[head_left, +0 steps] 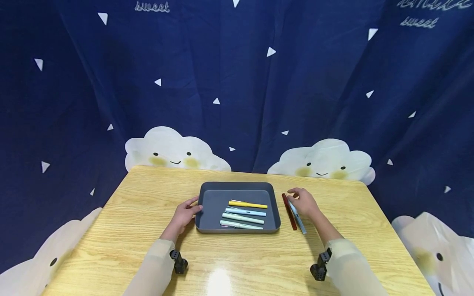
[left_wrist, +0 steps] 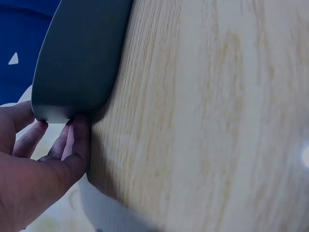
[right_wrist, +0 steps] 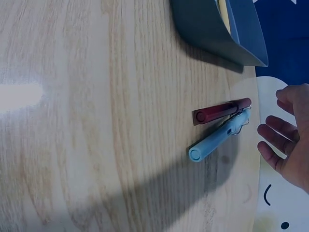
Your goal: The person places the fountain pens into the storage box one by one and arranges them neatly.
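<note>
A dark grey tray (head_left: pixel 237 186) holds several pens: a yellow pen (head_left: pixel 248 204), a light blue pen (head_left: pixel 246 211) and pale green ones (head_left: pixel 242 218), lying side by side. My left hand (head_left: pixel 184 214) grips the tray's left wall, thumb at the rim and the other fingers against the outside, as the left wrist view shows. To the right of the tray, a dark red pen (right_wrist: pixel 219 111) and another light blue pen (right_wrist: pixel 217 137) lie on the table, close together at their clip ends. Near those ends hovers my right hand (head_left: pixel 304 202), fingers loosely bent and apart from the pens.
The wooden table (head_left: pixel 255 263) ends at a dark blue curtain (head_left: pixel 237 90) with white clouds and triangles. Each wrist carries a small black camera (head_left: pixel 179 262). A bright glare spot shows on the table's near part.
</note>
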### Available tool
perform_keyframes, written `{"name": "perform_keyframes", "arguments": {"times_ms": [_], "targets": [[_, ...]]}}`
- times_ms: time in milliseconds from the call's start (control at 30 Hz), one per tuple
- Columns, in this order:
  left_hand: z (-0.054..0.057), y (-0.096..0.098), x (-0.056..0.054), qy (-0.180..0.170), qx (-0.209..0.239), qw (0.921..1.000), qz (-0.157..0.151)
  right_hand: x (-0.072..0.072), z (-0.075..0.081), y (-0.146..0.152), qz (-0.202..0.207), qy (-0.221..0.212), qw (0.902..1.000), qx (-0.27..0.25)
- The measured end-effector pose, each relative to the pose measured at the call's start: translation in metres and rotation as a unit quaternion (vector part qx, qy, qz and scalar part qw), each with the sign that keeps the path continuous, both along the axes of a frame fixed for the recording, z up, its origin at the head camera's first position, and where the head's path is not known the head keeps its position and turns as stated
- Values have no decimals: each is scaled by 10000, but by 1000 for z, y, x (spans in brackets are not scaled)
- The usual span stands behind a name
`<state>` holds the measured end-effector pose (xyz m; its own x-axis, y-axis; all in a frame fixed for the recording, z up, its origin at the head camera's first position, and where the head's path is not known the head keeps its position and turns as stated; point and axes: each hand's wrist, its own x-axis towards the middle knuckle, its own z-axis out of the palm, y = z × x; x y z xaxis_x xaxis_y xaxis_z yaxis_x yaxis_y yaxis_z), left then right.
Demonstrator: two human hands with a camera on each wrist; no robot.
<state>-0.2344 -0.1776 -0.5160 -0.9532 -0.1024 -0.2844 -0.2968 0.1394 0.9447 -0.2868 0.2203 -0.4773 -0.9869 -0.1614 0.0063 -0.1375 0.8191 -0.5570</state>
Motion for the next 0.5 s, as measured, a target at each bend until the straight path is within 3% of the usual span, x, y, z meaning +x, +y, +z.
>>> {"name": "perform_keyframes", "arguments": {"times_ms": [500], "targets": [[0, 0, 0, -7, -38, 10000, 21, 5, -11, 11, -216, -233, 9994, -102]]}}
